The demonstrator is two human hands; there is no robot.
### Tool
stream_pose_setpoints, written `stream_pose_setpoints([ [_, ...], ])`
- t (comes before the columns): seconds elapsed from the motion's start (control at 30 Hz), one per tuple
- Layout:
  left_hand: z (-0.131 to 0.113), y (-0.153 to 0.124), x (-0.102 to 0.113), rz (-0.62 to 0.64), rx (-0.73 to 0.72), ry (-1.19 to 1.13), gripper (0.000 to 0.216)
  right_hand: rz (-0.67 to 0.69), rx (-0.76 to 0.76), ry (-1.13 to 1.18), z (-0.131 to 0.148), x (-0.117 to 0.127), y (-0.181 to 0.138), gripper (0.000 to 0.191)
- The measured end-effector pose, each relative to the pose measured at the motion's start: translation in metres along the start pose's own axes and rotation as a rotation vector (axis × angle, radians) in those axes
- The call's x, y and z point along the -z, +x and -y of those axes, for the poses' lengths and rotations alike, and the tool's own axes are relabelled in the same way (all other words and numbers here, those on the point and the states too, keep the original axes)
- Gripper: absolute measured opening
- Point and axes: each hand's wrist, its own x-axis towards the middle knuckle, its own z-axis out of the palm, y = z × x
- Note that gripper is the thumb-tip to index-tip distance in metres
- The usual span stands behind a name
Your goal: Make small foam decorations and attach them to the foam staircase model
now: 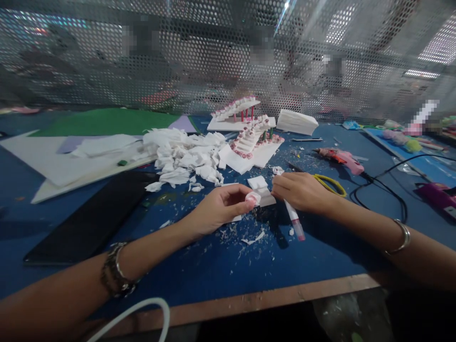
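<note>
Between thumb and fingertips of my left hand point(228, 205) is a small white paper piece with a pink-coloured face point(252, 199). My right hand point(301, 191) is closed just to its right, fingers curled inward. A white marker with a pink end point(295, 221) sticks out below those fingers, seemingly gripped by them; its other end is hidden. Folded white pieces point(262, 191) lie between the two hands. Behind them stands a white model staircase point(251, 135) edged with pink bits, and a second staircase point(235, 109) on pink-red posts.
A heap of torn white paper point(185, 154) and a dark tablet-like slab point(96, 216) lie to the left. Yellow-handled scissors point(331, 185), a pink glue gun point(342, 159) with a black cord, and a purple object point(436, 197) are on the right. Paper scraps litter the blue tabletop point(213, 266).
</note>
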Motion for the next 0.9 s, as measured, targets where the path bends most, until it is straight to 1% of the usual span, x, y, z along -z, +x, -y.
stream_pose_setpoints([
  [0.13,0.000,-0.001,0.000,-0.011,0.011,0.002,0.019,-0.022,-0.029,0.018,-0.001,-0.001,-0.001,0.023],
  [0.23,0.000,-0.001,0.000,-0.024,0.024,0.006,0.018,-0.036,-0.044,0.019,-0.002,-0.003,-0.001,0.020],
  [0.7,-0.002,0.000,-0.001,-0.033,0.018,0.008,0.019,-0.147,-0.014,-0.025,0.000,-0.012,-0.004,0.030],
  [0.9,-0.001,0.000,-0.001,-0.032,0.015,0.026,0.019,-0.171,-0.020,-0.003,-0.001,-0.011,-0.005,0.030],
])
